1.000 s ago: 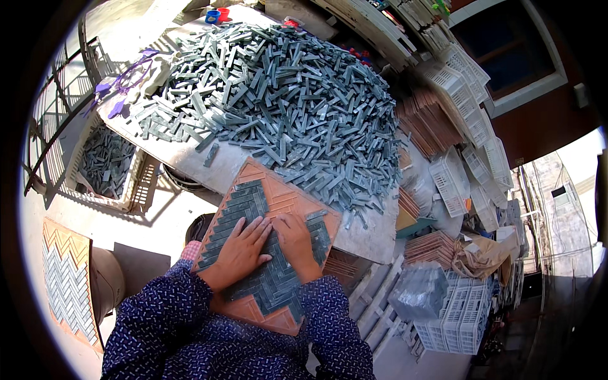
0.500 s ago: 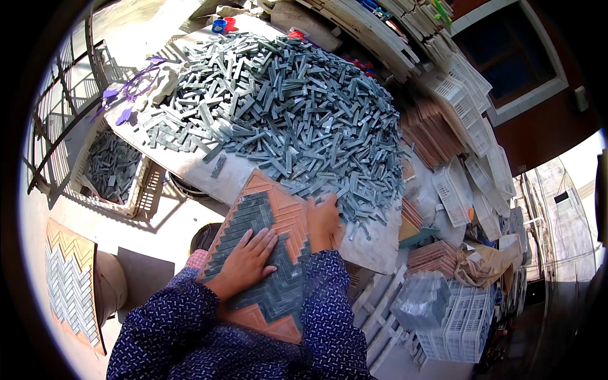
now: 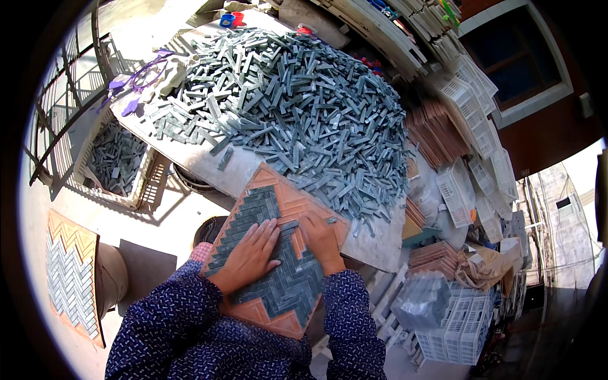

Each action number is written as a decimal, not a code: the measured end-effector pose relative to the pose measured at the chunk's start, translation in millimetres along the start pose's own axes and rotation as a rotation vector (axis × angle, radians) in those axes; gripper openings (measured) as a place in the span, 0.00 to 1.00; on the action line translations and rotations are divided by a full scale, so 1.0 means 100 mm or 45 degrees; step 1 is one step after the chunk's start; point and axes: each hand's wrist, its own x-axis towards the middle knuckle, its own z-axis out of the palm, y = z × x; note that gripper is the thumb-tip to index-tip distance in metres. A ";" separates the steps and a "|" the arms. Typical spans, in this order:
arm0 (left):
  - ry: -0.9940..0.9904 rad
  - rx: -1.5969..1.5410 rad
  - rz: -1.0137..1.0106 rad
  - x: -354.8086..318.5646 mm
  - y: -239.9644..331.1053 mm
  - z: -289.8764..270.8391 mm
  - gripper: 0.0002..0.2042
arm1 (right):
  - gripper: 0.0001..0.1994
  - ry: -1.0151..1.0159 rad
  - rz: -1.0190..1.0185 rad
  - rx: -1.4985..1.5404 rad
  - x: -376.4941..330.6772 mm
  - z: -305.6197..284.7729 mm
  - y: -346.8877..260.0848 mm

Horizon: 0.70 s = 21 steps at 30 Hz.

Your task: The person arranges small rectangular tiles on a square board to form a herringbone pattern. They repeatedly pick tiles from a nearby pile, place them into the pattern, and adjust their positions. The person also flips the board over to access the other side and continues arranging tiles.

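An orange herringbone-grooved board lies tilted in front of me, its far end against the table with the pile. Dark grey-green tile strips fill much of its zigzag pattern; orange slots show at the far right and the near end. My left hand rests flat on the laid strips, fingers stretched out and together. My right hand is bent over the board's right part, with a tile strip at its fingertips. Another strip's end shows beside its knuckles.
A big heap of loose tile strips covers the table. On the left stand a crate of strips and a filled board on a round support. White crates and stacked orange boards line the right side.
My right hand has moved from the heap's near edge back over the board, bringing a tile strip to the pattern. My left hand stays flat on the strips.
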 end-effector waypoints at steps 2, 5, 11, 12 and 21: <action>0.002 0.007 0.000 -0.01 -0.02 0.01 0.38 | 0.10 0.024 -0.007 0.059 0.03 0.00 -0.06; -0.007 0.042 0.016 0.01 0.00 0.01 0.38 | 0.11 0.143 0.020 0.108 -0.01 0.04 -0.06; 0.017 0.083 0.032 -0.01 -0.02 0.01 0.37 | 0.11 0.101 0.142 0.225 0.02 0.08 -0.13; 0.015 0.076 0.032 0.00 -0.01 0.01 0.37 | 0.11 0.106 0.124 0.232 0.01 0.09 -0.12; 0.002 0.118 0.018 -0.01 -0.01 0.04 0.37 | 0.11 0.125 0.282 0.288 0.02 0.07 -0.28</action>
